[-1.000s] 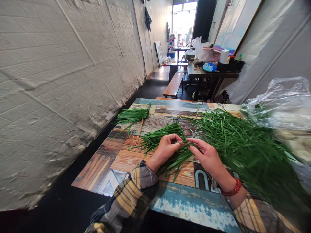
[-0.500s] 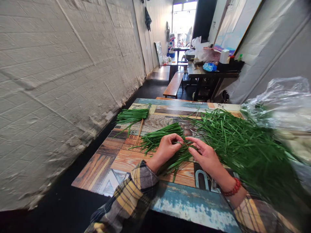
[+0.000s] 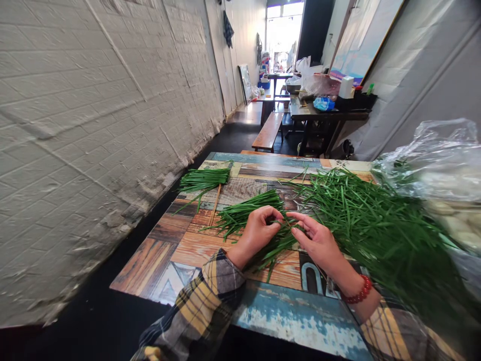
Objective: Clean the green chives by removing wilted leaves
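My left hand (image 3: 259, 228) is closed, thumb and forefinger pinched on green garlic chives (image 3: 250, 208) in a bundle on the table. More chive leaves hang out below its wrist side. My right hand (image 3: 319, 243), a red bead bracelet on its wrist, meets it fingertip to fingertip, thumb and forefinger closed around chive strands. A short, thin brown stick (image 3: 288, 224) shows between the fingertips; which hand grips it is hard to see. Farther left lies a second chive bundle (image 3: 206, 179), with thin wooden skewers (image 3: 215, 204) sticking out from its right end.
A large loose heap of chives (image 3: 361, 215) spreads to the right, beside a clear plastic bag (image 3: 443, 155) with pale contents. The patterned table (image 3: 180, 245) runs close along a white brick wall (image 3: 93, 125). Beyond stand a wooden bench (image 3: 269, 131) and a cluttered dark table (image 3: 319, 114).
Almost nothing differs. Both hands stay in the same place at the chives, with only slight shifts of the fingers.
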Tool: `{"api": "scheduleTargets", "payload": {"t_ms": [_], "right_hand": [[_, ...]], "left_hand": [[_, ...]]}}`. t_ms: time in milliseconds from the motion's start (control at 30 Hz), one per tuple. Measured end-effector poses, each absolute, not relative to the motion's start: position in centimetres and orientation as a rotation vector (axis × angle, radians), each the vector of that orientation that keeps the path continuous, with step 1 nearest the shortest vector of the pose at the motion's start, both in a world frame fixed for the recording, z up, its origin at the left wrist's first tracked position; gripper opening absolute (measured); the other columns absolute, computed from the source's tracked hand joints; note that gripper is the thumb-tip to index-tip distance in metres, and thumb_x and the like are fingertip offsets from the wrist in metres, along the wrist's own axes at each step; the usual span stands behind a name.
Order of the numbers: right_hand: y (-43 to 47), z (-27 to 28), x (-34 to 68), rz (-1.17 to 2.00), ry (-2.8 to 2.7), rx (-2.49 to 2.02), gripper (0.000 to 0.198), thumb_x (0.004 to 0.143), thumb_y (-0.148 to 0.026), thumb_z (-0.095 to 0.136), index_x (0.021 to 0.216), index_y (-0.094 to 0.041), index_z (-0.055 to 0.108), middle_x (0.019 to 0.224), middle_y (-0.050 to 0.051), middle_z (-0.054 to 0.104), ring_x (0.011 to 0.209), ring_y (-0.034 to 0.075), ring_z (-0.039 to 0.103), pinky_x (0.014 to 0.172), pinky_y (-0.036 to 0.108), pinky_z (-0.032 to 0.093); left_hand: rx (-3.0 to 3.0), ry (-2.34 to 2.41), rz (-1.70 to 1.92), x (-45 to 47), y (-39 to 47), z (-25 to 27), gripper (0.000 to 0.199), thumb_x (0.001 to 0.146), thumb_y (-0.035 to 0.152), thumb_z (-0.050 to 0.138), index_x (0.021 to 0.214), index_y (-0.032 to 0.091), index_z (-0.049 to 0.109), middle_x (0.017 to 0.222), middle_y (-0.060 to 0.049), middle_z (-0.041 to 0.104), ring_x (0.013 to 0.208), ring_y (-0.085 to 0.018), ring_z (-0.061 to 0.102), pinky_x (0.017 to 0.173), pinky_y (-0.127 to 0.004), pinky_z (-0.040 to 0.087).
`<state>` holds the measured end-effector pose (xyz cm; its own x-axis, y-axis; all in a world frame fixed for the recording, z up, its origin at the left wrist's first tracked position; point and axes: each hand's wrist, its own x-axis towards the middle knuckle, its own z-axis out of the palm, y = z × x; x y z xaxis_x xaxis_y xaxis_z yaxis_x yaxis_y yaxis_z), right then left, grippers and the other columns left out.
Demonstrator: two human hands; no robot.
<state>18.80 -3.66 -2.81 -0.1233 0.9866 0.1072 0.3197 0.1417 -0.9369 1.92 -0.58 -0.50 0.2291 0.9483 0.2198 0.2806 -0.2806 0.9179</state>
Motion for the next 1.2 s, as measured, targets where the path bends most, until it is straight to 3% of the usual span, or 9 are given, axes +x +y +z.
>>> {"api": "scheduleTargets", "payload": {"t_ms": [767,1200], "right_hand": [[-3.67,-2.59,18.74,0.973,-1.589,-1.326,0.039,0.083,-0.031,0.054,0.118,-0.018,0.061,0.074,-0.001,0.057,0.055,0.01,0.043,0.053,0.023,0.036],[-3.51,-2.42,19.01,1.002,-1.561,-1.283,0.038,0.084,-0.031,0.053,0.119,-0.016,0.058,0.071,-0.002,0.051,0.055,0.01,0.045,0.052,0.022,0.037]], "left_hand": [[1.992,1.157,1.117,1.95,-0.83,-0.61,0.017,0.065,0.0,0.053,0.07,0.014,0.061,0.069,0.001,0.059,0.067,-0.011,0.052,0.064,-0.022,0.038],[2.01,0.964,0.917,1.87,-0.93,-0.09,0.02,0.067,0.003,0.053,0.076,0.014,0.066,0.076,-0.002,0.062,0.073,-0.013,0.055,0.068,-0.024,0.042]]}}
